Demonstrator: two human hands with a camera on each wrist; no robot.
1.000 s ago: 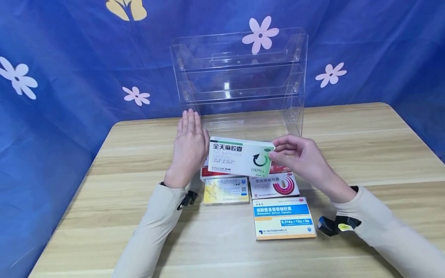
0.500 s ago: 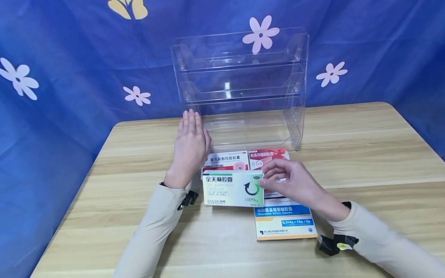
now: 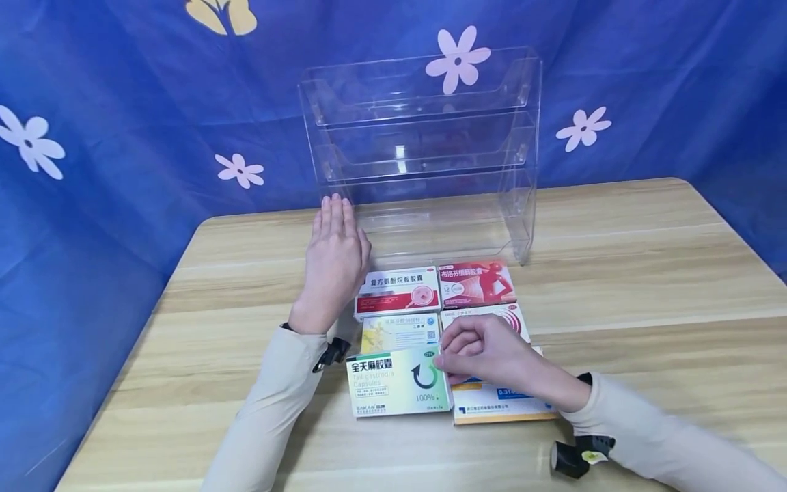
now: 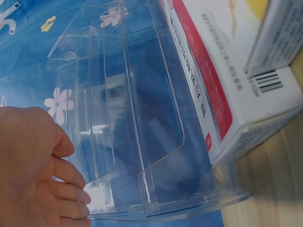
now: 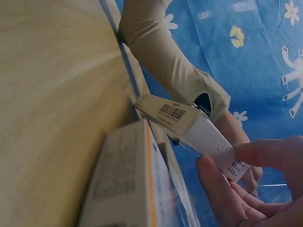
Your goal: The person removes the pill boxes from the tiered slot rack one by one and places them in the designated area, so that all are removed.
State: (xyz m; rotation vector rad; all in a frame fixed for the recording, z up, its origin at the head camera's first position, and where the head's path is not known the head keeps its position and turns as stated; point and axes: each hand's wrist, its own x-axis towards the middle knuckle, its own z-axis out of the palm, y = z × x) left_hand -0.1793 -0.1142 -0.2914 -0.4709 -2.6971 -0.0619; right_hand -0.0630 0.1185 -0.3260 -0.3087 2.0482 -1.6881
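Note:
My right hand (image 3: 488, 352) pinches the right end of a white-and-green medicine box (image 3: 387, 393). In the head view that box lies at the front left of the medicine boxes, slightly tilted, covering part of a yellow box (image 3: 393, 329). The right wrist view shows thumb and fingers on the end flap of the same medicine box (image 5: 215, 144). My left hand (image 3: 335, 263), fingers straight and together, rests along the left side of a clear plastic rack (image 3: 424, 174). Its fingers also show beside the rack in the left wrist view.
Behind the held box lie a red-and-white box (image 3: 396, 290) and a red box (image 3: 476, 283). A white box with pink rings (image 3: 513, 318) and a blue-and-orange box (image 3: 504, 410) are partly hidden under my right hand. A blue flowered cloth (image 3: 123, 102) hangs behind the table (image 3: 645, 273).
My right hand has brought the white-and-green medicine box down and left, from in front of the rack to the front of the boxes. My left hand has stayed put.

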